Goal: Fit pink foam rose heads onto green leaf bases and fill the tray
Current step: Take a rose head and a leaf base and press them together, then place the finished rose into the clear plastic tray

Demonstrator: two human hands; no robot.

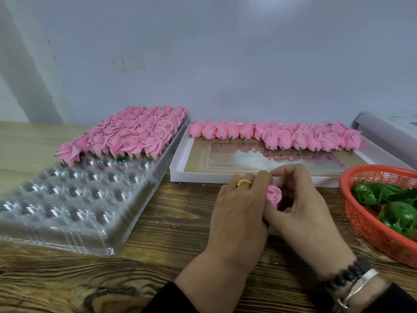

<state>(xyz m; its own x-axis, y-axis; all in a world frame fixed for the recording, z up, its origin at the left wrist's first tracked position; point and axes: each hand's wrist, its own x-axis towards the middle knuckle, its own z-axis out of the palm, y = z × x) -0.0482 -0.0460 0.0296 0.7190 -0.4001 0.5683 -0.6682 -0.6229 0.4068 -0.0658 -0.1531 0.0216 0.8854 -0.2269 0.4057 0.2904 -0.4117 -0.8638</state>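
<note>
A single pink foam rose head is held between the two hands above the dark wood-grain table. The left hand, with a gold ring on one finger, is curled against the rose from the left; the right hand is curled round it from the right, thumb and fingers bent in a loop. The lower part of the rose is hidden by the fingers, so a leaf base under it cannot be made out.

To the left, a clear plastic dimpled tray is filled with finished pink roses only in its far rows; its near cups are open. Bare table lies between the tray's right edge and the hands. Beyond the hands, a shallow white cardboard box holds loose pink rose heads along its far side. At the right, a red plastic mesh basket with green leaf bases is cut off by the frame edge.
</note>
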